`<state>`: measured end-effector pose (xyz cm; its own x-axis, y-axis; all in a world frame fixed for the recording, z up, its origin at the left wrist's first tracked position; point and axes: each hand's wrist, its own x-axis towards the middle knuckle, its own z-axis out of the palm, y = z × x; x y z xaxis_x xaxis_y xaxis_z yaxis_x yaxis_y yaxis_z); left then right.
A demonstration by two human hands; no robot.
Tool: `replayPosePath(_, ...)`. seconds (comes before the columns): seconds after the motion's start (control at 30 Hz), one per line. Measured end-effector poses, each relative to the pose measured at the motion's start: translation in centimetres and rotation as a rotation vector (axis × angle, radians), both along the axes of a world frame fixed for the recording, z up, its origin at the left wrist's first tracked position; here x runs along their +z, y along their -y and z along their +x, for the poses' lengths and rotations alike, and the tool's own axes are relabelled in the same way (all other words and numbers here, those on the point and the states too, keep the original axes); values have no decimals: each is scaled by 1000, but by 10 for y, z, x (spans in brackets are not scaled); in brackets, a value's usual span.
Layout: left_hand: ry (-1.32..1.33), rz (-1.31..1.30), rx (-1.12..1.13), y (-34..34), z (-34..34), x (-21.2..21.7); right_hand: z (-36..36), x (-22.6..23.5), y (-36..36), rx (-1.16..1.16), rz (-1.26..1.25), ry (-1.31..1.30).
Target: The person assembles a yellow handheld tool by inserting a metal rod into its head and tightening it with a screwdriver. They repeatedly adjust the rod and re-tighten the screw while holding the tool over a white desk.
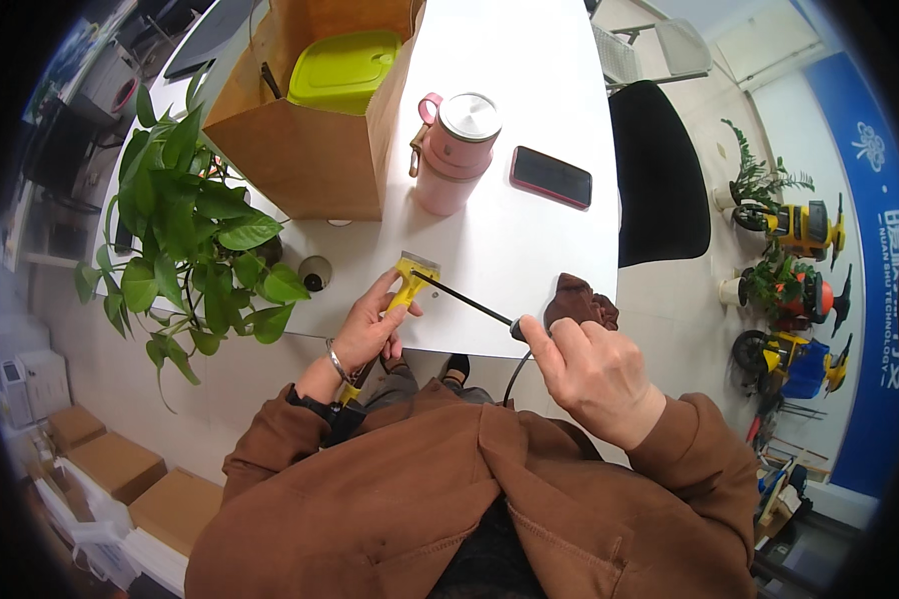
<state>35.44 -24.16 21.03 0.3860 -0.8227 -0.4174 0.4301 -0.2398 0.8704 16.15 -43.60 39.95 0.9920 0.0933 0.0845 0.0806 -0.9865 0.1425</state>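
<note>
My left hand (362, 327) grips a yellow scraper (408, 290) near the table's front edge. A wide metal blade at the scraper's head points away from me, and part of its long handle shows below my hand. My right hand (597, 377) is closed around the handle of a screwdriver (474, 305), mostly hiding that handle. The black shaft slants left and up to the scraper's head, where the tip appears to touch near the blade clamp. Whether it sits in a screw is too small to tell.
On the white table (529, 70) stand a pink tumbler (448, 168), a phone (551, 178) and a paper bag (295, 165) holding a green-lidded container (345, 68). A leafy plant (195, 215) spreads at left. Brown cloth (574, 299) lies by the right edge, near a black chair (661, 175).
</note>
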Motion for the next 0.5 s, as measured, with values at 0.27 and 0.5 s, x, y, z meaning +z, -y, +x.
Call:
replayPosePath(0.27,55,-29,39,0,2,7,7,-14,25,-311,875,-48)
replayPosePath(0.5,48,-92,63,-1,1,4,-3,-28,36,-813,1554,-407)
